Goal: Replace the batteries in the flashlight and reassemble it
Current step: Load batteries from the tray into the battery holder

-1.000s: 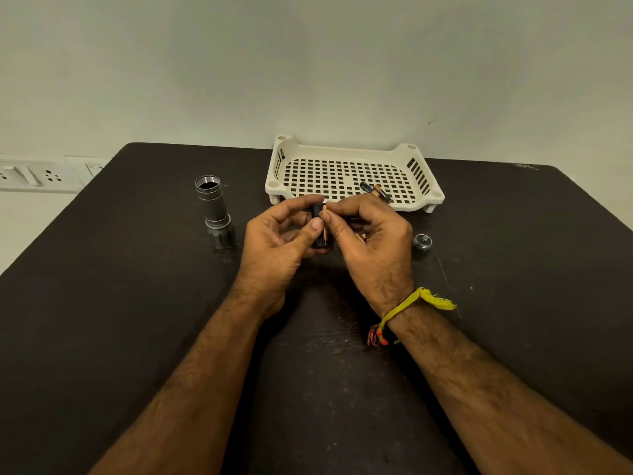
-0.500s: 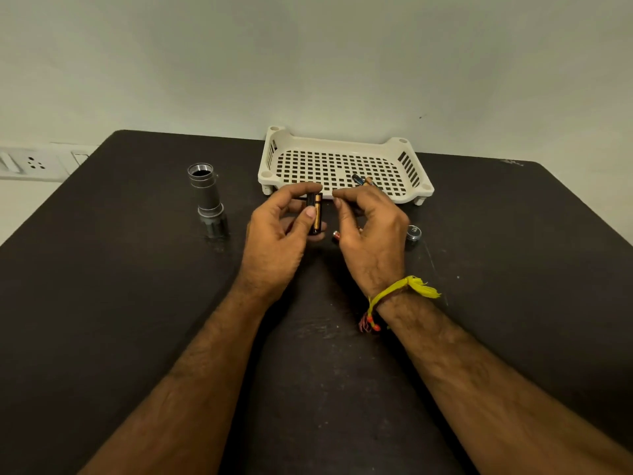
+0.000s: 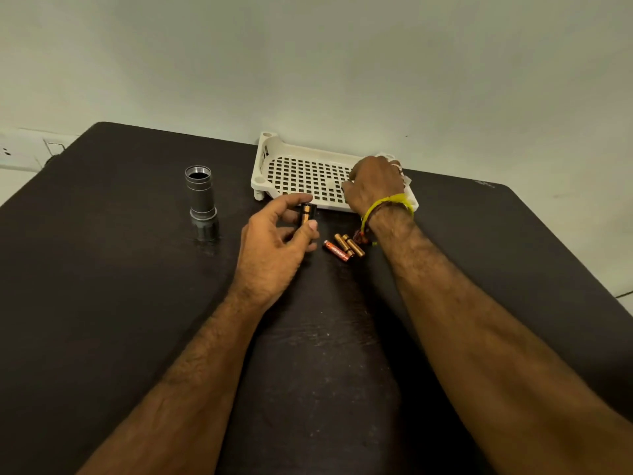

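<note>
On the dark tabletop (image 3: 137, 303), toward the left, the flashlight body (image 3: 201, 202) stands upright on its head with its open end up. Right of it, the left hand (image 3: 274, 248) pinches a black battery holder (image 3: 307, 214) with an orange battery in it between thumb and fingers. Three loose batteries (image 3: 343, 247) lie side by side just beside that hand. Farther right, the right hand (image 3: 375, 185) reaches into the white tray (image 3: 291, 173); its fingers curl downward, and what they grip cannot be told.
</note>
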